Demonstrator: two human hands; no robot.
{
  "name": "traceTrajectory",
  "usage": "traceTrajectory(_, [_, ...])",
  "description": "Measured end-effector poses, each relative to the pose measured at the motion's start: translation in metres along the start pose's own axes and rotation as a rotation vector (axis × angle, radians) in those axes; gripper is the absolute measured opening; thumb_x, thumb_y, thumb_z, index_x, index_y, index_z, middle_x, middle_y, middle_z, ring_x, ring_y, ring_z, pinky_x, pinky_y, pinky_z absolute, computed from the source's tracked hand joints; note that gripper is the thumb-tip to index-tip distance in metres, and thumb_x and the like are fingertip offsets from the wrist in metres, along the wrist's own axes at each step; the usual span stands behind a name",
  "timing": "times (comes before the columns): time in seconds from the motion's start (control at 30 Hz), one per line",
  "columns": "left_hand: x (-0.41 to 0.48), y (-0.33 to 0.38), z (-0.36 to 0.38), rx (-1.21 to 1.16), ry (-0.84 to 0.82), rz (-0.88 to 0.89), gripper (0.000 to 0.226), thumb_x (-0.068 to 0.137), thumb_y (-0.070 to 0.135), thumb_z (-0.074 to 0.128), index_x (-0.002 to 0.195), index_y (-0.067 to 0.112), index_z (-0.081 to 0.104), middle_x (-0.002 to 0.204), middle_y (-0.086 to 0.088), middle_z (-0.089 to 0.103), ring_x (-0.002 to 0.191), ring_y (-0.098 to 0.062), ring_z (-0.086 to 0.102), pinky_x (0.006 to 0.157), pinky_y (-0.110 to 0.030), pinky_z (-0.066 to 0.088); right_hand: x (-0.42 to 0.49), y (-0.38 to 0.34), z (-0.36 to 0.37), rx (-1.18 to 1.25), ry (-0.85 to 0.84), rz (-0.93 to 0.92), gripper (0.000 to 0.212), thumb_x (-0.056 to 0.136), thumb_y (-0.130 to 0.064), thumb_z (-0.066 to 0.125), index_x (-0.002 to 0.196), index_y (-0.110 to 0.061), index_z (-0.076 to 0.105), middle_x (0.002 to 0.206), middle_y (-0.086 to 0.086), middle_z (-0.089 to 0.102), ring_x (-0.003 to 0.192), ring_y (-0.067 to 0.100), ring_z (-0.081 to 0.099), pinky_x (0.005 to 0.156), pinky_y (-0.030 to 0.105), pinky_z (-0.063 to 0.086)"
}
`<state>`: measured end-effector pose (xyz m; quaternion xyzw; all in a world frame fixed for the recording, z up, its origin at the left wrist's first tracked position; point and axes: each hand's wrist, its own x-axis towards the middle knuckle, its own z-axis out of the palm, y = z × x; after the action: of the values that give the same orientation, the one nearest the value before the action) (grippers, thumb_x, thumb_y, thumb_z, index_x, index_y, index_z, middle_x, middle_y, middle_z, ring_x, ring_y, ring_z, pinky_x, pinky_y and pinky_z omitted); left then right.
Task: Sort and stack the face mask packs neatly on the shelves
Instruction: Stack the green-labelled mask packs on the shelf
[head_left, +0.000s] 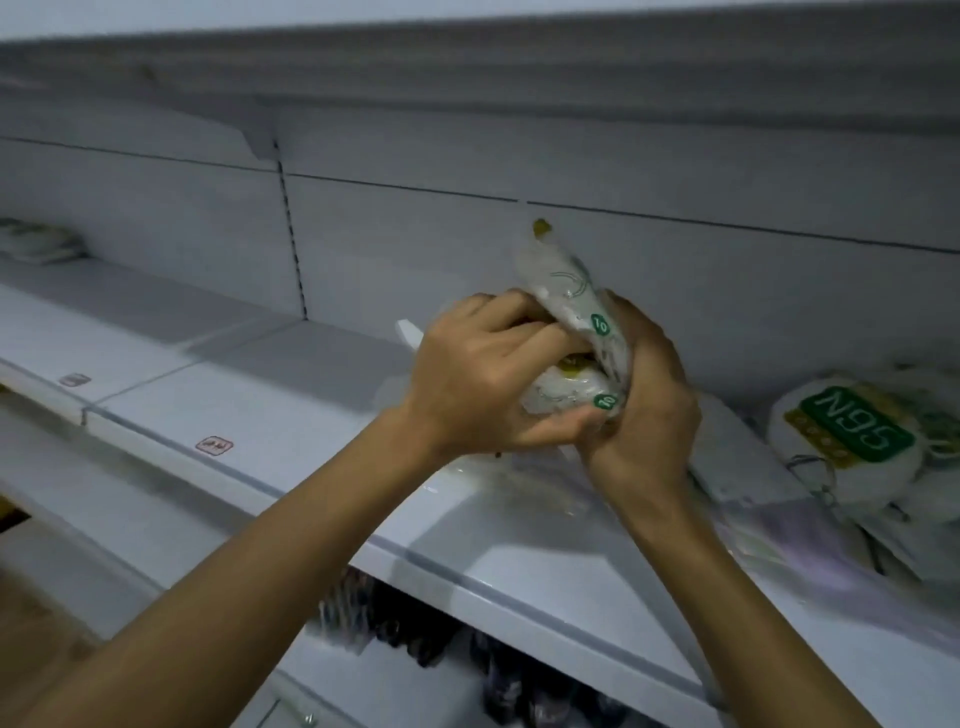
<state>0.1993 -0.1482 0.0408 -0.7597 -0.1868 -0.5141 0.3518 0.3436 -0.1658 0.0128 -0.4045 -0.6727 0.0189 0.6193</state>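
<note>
From the head view, much is blurred: the whole frame is smeared, so print on the packs is mostly unreadable apart from green round "10" marks. The left hand and the right hand meet above the white shelf, both with fingers curled round a bundle of face mask packs; the hands cover most of the bundle, so how many packs it holds cannot be told. One pack stands up out of the grip, tilted, its yellow-tipped top near the back panel; another shows below between the fingers. On the shelf to the right lies a heap of mask packs, the top one bearing an upside-down green "N95" label, cut off by the frame's right edge. Far left on the shelf sits a small, dim stack of packs, too blurred to read. Beneath the shelf, dark packaged goods hang or stand, partly hidden by the forearms.
</note>
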Motion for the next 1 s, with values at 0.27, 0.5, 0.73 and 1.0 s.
traceTrajectory(0.27, [-0.093,-0.041,-0.127,0.089,0.209,-0.607,0.063,0.085,0.061,0.058,0.125,0.015,0.042,0.140,-0.009,0.041,0.132,-0.021,0.039,0.107,-0.046,0.036,-0.019,-0.095,0.117,0.878,-0.046,0.669,0.052,0.069,0.002,0.080,0.115,-0.012,0.062,0.101,0.003,0.074,0.093,0.018,0.072,0.075,0.035,0.060])
traceTrajectory(0.5, [-0.175,-0.084,-0.262,-0.826,0.457,-1.741,0.083,0.071,0.057,0.073,0.138,0.018,0.044,0.129,-0.007,0.063,0.117,-0.026,0.062,0.098,-0.049,0.049,-0.088,-0.211,0.253,1.369,-0.480,1.073,0.053,0.067,-0.004,0.069,0.119,-0.011,0.064,0.108,0.012,0.072,0.097,0.028,0.071,0.077,0.044,0.059])
traceTrajectory(0.73, [-0.246,-0.110,-0.401,-0.621,0.642,-1.895,0.051,0.074,0.026,0.073,0.123,0.019,0.058,0.114,-0.007,0.071,0.102,-0.026,0.069,0.085,-0.047,0.057,-0.171,-0.285,0.356,1.555,-0.810,1.168,0.073,0.068,-0.026,0.085,0.133,-0.012,0.055,0.126,0.017,0.064,0.115,0.032,0.062,0.093,0.050,0.052])
traceTrajectory(1.0, [-0.270,-0.125,-0.474,-0.393,0.643,-1.794,0.069,0.076,0.049,0.076,0.136,0.027,0.050,0.141,0.004,0.054,0.122,-0.010,0.056,0.102,-0.032,0.048,-0.222,-0.338,0.452,0.749,-0.446,0.052,0.055,0.081,-0.033,0.072,0.131,-0.028,0.049,0.133,-0.006,0.053,0.125,0.017,0.052,0.098,0.033,0.047])
